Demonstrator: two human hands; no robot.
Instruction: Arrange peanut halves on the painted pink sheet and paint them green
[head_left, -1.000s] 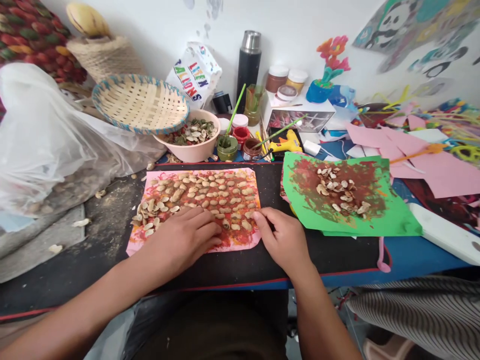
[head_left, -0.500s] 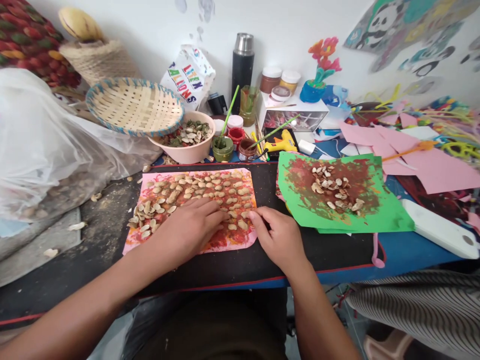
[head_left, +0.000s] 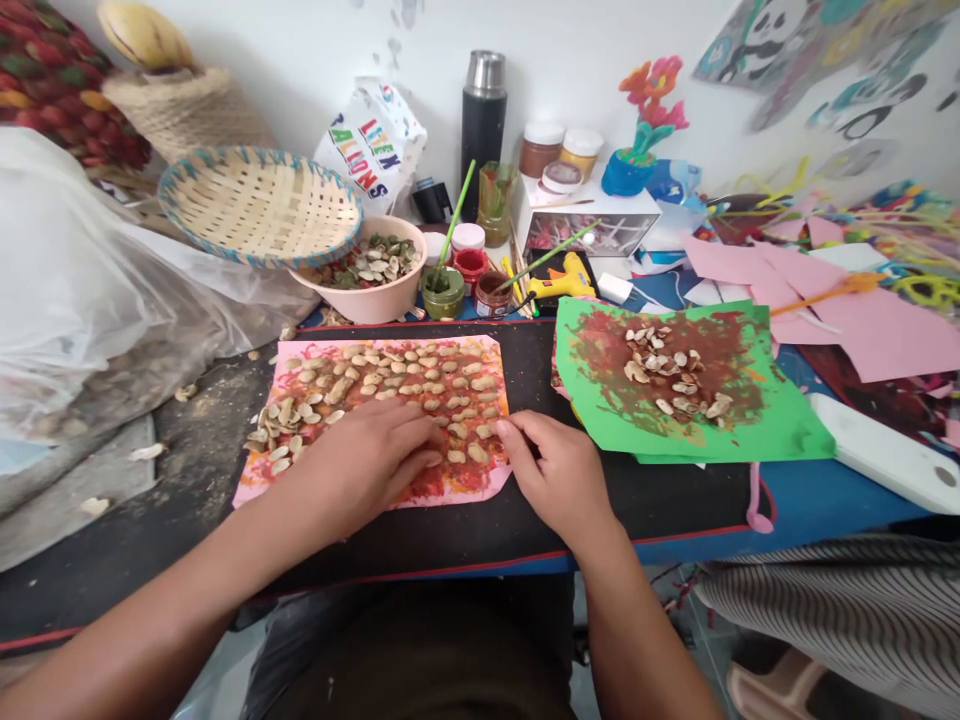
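Observation:
Rows of peanut shells (head_left: 409,368) cover a pink sheet of paper (head_left: 486,488) smeared with red, orange and brown paint. My left hand (head_left: 379,445) lies over the lower middle of the sheet, its fingers bent downward and close together. A shell shows by the thumb tip; what sits under the fingers is hidden. At the sheet's right edge my right hand (head_left: 559,470) has its thumb and forefinger closed on the paper's border, beside the last shells of a row. A loose heap of half shells (head_left: 285,425) lies on the left part of the sheet.
Right of the sheet lies green paper (head_left: 795,430) with brown paint and shells. Behind stand a pink bowl (head_left: 382,298) of shells, a woven basket (head_left: 262,205), paint jars (head_left: 442,293), a yellow glue gun (head_left: 566,280) and a black flask (head_left: 484,130). A plastic bag (head_left: 67,270) stands left.
The view shifts slightly. My left hand moves a little over the lower rows, its fingers staying bent. My right hand stays at the paper's right edge.

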